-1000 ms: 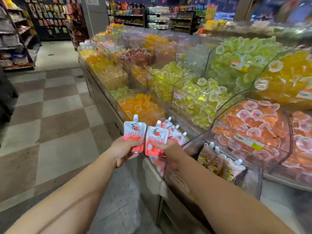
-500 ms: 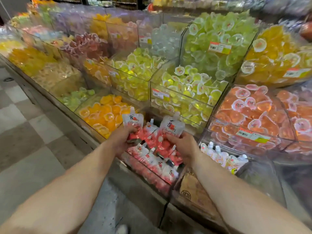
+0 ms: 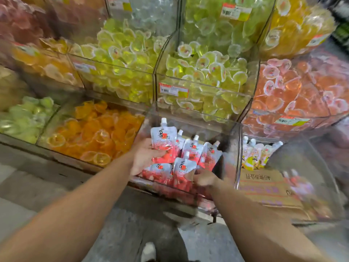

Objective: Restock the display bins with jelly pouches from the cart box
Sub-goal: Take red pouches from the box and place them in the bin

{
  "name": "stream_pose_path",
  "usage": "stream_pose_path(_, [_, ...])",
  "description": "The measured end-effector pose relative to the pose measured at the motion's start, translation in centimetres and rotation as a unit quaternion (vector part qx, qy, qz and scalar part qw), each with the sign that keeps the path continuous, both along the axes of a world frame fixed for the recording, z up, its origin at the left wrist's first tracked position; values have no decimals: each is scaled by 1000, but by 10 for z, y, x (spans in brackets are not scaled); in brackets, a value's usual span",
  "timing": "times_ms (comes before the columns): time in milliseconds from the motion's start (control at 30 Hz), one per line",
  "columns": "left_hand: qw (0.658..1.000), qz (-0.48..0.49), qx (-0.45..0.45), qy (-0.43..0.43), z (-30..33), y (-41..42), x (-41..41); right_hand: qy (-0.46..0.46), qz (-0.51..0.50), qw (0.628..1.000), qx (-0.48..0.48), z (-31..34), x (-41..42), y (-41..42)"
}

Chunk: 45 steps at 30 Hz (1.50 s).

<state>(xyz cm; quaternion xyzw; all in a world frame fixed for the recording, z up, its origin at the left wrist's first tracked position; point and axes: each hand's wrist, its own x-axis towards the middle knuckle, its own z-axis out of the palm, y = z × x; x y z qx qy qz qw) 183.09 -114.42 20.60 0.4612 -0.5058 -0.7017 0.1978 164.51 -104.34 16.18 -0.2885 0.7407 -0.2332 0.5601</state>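
Observation:
A clear display bin point(image 3: 229, 148) in the front row holds several red-and-white spouted jelly pouches point(image 3: 209, 154). My left hand point(image 3: 143, 156) is inside the bin at its left side, shut on one upright red pouch point(image 3: 163, 138). My right hand point(image 3: 204, 179) is low at the bin's front, fingers on another red pouch point(image 3: 182, 168) that stands among the others. The bin to the right holds yellow pouches point(image 3: 254, 154). The cart box is out of view.
Clear bins of jelly cups surround the pouch bin: orange cups point(image 3: 94, 133) to the left, yellow-green cups point(image 3: 204, 72) behind, peach cups point(image 3: 294, 91) to the right. A cardboard carton point(image 3: 264, 188) sits inside the lower right bin. A grey floor and my shoe point(image 3: 149, 251) are below.
Both hands have gone down from above the bin into it with their red pouches. The right hand has sunk to the bin's front. The camera has tilted down and closer.

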Motion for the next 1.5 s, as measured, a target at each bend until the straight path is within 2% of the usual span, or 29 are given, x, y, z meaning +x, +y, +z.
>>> stream_pose_path(100, [1000, -7, 1, -24, -1, -4, -3, -66, 15, 998, 14, -3, 4, 0])
stream_pose_path(233, [998, -40, 9, -49, -5, -7, -6, -74, 2, 995, 65, -10, 0, -3])
stream_pose_path(300, [997, -55, 19, -58, -8, -7, -7, -54, -11, 996, 77, -12, -3, -5])
stream_pose_path(433, [996, -55, 39, -64, -10, -2, -12, 45, 59, 994, 86, -11, -3, -8])
stream_pose_path(567, [993, -69, 44, -83, -15, -1, -16, 149, 128, 976, 94, -13, -1, -10])
stream_pose_path(733, [992, -70, 55, -85, -18, -5, -19, 62, 176, 979, 79, -10, 2, -6])
stream_pose_path(900, [992, -65, 56, -96, -26, -8, -16, 215, 295, 930, 41, -4, 14, -11])
stream_pose_path(1000, [991, -68, 53, -100, -29, -8, -16, 231, 319, 918, 51, -5, 17, -10])
stream_pose_path(1167, [986, -91, 75, -114, -31, -12, -17, 222, 306, 919, 114, 0, 2, -13])
stream_pose_path(1200, [985, -102, 76, -117, -32, -13, -18, 193, 266, 938, 106, 7, -2, -15])
stream_pose_path(1267, [980, -134, 65, -131, -33, -13, -23, 119, 124, 985, 14, 21, -11, -18])
stream_pose_path(1333, [972, -172, 50, -151, -34, -8, -32, 65, -12, 994, -89, 32, -18, -20])
stream_pose_path(1367, [968, -189, 47, -156, -36, -4, -37, 48, -48, 991, -113, 36, -20, -20])
stream_pose_path(1433, [960, -225, 46, -161, -40, 7, -50, 64, -37, 992, -105, 41, -21, -17])
stream_pose_path(1500, [937, -282, -15, -204, -50, 14, -60, 134, 30, 989, -53, 41, -23, -13])
